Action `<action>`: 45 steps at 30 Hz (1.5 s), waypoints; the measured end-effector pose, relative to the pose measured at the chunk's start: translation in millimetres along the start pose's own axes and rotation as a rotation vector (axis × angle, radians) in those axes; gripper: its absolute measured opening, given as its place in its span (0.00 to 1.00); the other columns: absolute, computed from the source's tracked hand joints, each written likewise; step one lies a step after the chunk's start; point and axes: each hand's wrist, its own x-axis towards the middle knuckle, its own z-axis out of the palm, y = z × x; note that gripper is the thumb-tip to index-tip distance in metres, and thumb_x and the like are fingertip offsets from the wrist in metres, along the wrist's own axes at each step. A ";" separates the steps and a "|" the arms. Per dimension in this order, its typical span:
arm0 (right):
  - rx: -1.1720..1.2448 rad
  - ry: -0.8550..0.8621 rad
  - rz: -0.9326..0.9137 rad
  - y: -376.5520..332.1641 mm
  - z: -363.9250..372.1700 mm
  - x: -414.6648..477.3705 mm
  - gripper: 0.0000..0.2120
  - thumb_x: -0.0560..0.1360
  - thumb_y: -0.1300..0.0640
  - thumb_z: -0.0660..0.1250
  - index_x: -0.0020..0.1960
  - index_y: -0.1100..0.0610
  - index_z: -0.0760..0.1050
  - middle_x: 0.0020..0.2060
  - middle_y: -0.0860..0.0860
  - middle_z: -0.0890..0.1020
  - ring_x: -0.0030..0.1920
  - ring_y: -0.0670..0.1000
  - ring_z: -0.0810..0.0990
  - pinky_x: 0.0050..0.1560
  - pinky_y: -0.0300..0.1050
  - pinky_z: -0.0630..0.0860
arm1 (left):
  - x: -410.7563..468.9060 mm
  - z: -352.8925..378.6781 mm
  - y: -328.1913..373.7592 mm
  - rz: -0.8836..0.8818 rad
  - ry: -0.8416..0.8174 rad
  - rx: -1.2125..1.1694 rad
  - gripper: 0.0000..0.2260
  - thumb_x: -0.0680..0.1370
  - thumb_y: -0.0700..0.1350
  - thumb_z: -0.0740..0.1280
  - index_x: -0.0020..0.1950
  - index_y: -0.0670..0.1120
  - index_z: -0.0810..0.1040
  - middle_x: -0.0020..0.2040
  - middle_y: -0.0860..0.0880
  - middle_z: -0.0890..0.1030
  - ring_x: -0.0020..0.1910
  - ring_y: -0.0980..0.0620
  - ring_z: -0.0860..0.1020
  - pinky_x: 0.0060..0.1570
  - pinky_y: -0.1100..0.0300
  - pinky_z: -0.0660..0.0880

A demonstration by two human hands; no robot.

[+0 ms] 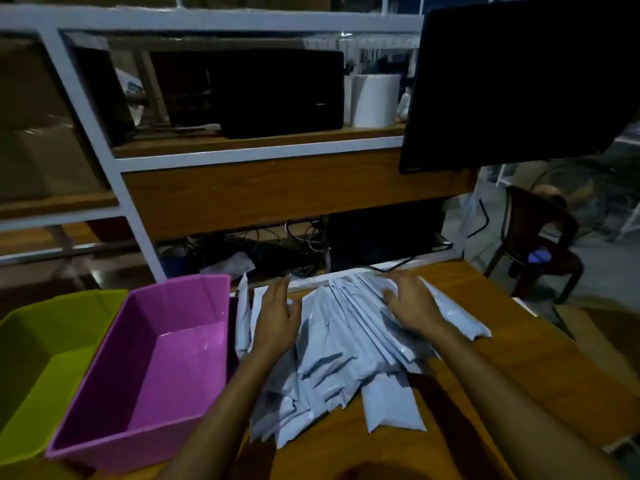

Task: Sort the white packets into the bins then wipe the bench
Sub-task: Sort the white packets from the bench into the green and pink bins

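Resting flat on the heap, both my hands lie palm down with fingers spread and loose, grasping nothing. The bench (502, 344) is brown wood, and the packets (332, 355) cover its middle: a big pile of white, crinkled plastic mailers, some fanned in an overlapping row under my right hand (410, 301), others tumbled toward me, one plump one (393, 407) lying apart at the near edge. My left hand (277, 317) presses the pile's left side, where a few packets stand on edge against the pink bin (104, 403). That bin sits just left of the pile, open and bare inside; a green bin (38, 358) touches its far side. Above the bench at right hangs a dark monitor (519, 81). A shelf (242, 140) behind holds a black box (280, 95) and a white roll (375, 100). Cables (277, 244) tangle under the shelf, past the pile.
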 end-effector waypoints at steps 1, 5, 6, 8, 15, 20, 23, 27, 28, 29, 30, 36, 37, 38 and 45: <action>0.016 -0.054 0.025 7.0 4.2 1.2 0.18 0.77 0.57 0.63 0.66 0.59 0.74 0.63 0.58 0.77 0.64 0.60 0.74 0.63 0.50 0.70 | 4.3 9.5 -2.3 -0.035 0.012 -0.023 0.24 0.80 0.50 0.57 0.73 0.39 0.64 0.72 0.41 0.68 0.72 0.43 0.66 0.69 0.58 0.60; -0.059 -0.222 0.076 25.5 26.2 -3.7 0.17 0.79 0.59 0.61 0.67 0.58 0.73 0.67 0.57 0.74 0.67 0.59 0.72 0.67 0.49 0.68 | 12.2 37.6 -5.5 -0.277 -0.036 -0.069 0.21 0.82 0.40 0.58 0.74 0.36 0.63 0.60 0.37 0.77 0.60 0.39 0.75 0.55 0.58 0.68; -0.114 -0.233 0.105 28.8 30.3 -5.4 0.19 0.79 0.56 0.61 0.69 0.58 0.71 0.69 0.57 0.72 0.70 0.58 0.69 0.69 0.51 0.67 | 12.0 44.1 -7.1 -0.322 -0.053 -0.068 0.21 0.82 0.41 0.58 0.74 0.35 0.63 0.57 0.37 0.78 0.58 0.39 0.76 0.52 0.58 0.69; -0.180 -0.281 0.204 37.0 38.4 -6.2 0.24 0.81 0.49 0.57 0.75 0.54 0.62 0.76 0.57 0.61 0.75 0.57 0.59 0.72 0.57 0.61 | 15.1 56.6 -13.6 -0.342 -0.089 -0.046 0.21 0.82 0.44 0.58 0.71 0.34 0.66 0.56 0.36 0.79 0.59 0.36 0.76 0.55 0.52 0.70; 0.048 -0.366 0.393 52.5 48.1 -0.4 0.33 0.76 0.32 0.48 0.76 0.48 0.61 0.74 0.52 0.66 0.72 0.57 0.65 0.72 0.59 0.61 | 18.9 90.9 -35.2 -0.299 -0.178 0.200 0.31 0.79 0.66 0.47 0.71 0.48 0.70 0.62 0.40 0.76 0.64 0.38 0.70 0.64 0.46 0.61; 0.045 -0.256 0.413 54.4 42.5 13.8 0.28 0.75 0.33 0.57 0.68 0.47 0.73 0.67 0.53 0.74 0.66 0.59 0.70 0.66 0.59 0.68 | 12.5 90.7 -16.7 -0.263 -0.193 0.037 0.33 0.74 0.69 0.59 0.74 0.54 0.66 0.66 0.40 0.71 0.68 0.41 0.67 0.68 0.48 0.64; 0.101 -0.305 0.378 56.0 58.9 9.9 0.26 0.79 0.39 0.57 0.73 0.49 0.66 0.73 0.54 0.67 0.72 0.58 0.65 0.71 0.58 0.63 | 8.2 87.7 -0.6 -0.254 -0.163 -0.066 0.28 0.77 0.54 0.66 0.75 0.48 0.65 0.71 0.39 0.64 0.73 0.42 0.62 0.67 0.60 0.59; 0.157 -0.205 0.312 52.3 63.6 7.2 0.17 0.82 0.51 0.58 0.69 0.53 0.73 0.66 0.56 0.76 0.66 0.57 0.74 0.67 0.52 0.70 | 6.3 81.3 5.8 -0.221 -0.136 -0.126 0.29 0.74 0.56 0.61 0.73 0.46 0.69 0.73 0.38 0.62 0.75 0.41 0.59 0.68 0.59 0.58; 0.138 -0.176 0.315 51.0 61.1 7.3 0.16 0.82 0.54 0.58 0.67 0.53 0.74 0.63 0.56 0.79 0.62 0.58 0.77 0.64 0.51 0.73 | 7.0 79.0 6.5 -0.199 -0.128 -0.133 0.29 0.74 0.56 0.62 0.73 0.46 0.69 0.74 0.39 0.62 0.75 0.42 0.59 0.70 0.57 0.57; 0.115 -0.152 0.322 49.1 57.7 7.0 0.16 0.81 0.55 0.57 0.66 0.53 0.75 0.60 0.57 0.81 0.59 0.59 0.78 0.61 0.51 0.75 | 8.0 75.0 9.1 -0.181 -0.121 -0.139 0.27 0.76 0.55 0.63 0.73 0.46 0.69 0.74 0.40 0.61 0.75 0.42 0.58 0.71 0.56 0.57; 0.098 -0.122 0.332 47.3 54.0 6.4 0.16 0.81 0.57 0.57 0.65 0.54 0.76 0.57 0.58 0.82 0.57 0.59 0.79 0.58 0.51 0.76 | 9.7 70.9 11.7 -0.160 -0.103 -0.149 0.25 0.77 0.53 0.65 0.73 0.46 0.69 0.75 0.41 0.61 0.76 0.43 0.57 0.71 0.57 0.56; 0.023 0.176 0.292 6.9 22.5 1.1 0.13 0.81 0.59 0.57 0.61 0.61 0.76 0.53 0.62 0.82 0.52 0.63 0.80 0.48 0.50 0.76 | 24.2 22.4 34.3 0.009 0.059 -0.186 0.22 0.78 0.52 0.66 0.72 0.50 0.71 0.77 0.45 0.59 0.76 0.48 0.56 0.71 0.57 0.55; 0.030 0.227 0.251 -2.5 18.7 0.4 0.13 0.81 0.60 0.58 0.61 0.62 0.76 0.54 0.62 0.81 0.53 0.63 0.79 0.49 0.51 0.77 | 24.5 11.1 38.1 0.032 0.089 -0.178 0.22 0.78 0.52 0.66 0.72 0.51 0.71 0.77 0.46 0.59 0.76 0.48 0.56 0.70 0.57 0.55; 0.050 0.265 0.219 -13.3 15.8 -0.9 0.13 0.81 0.61 0.58 0.61 0.63 0.76 0.57 0.62 0.80 0.57 0.63 0.78 0.52 0.52 0.77 | 24.2 -0.1 40.3 0.047 0.123 -0.167 0.21 0.79 0.53 0.66 0.72 0.52 0.71 0.77 0.46 0.60 0.76 0.49 0.56 0.70 0.57 0.55; 0.232 0.321 0.022 -112.4 35.0 -31.4 0.16 0.82 0.58 0.58 0.67 0.60 0.73 0.72 0.55 0.69 0.73 0.55 0.65 0.70 0.54 0.67 | 0.0 -92.7 22.4 0.141 0.271 -0.084 0.20 0.78 0.56 0.65 0.69 0.53 0.74 0.74 0.43 0.65 0.74 0.45 0.61 0.69 0.46 0.64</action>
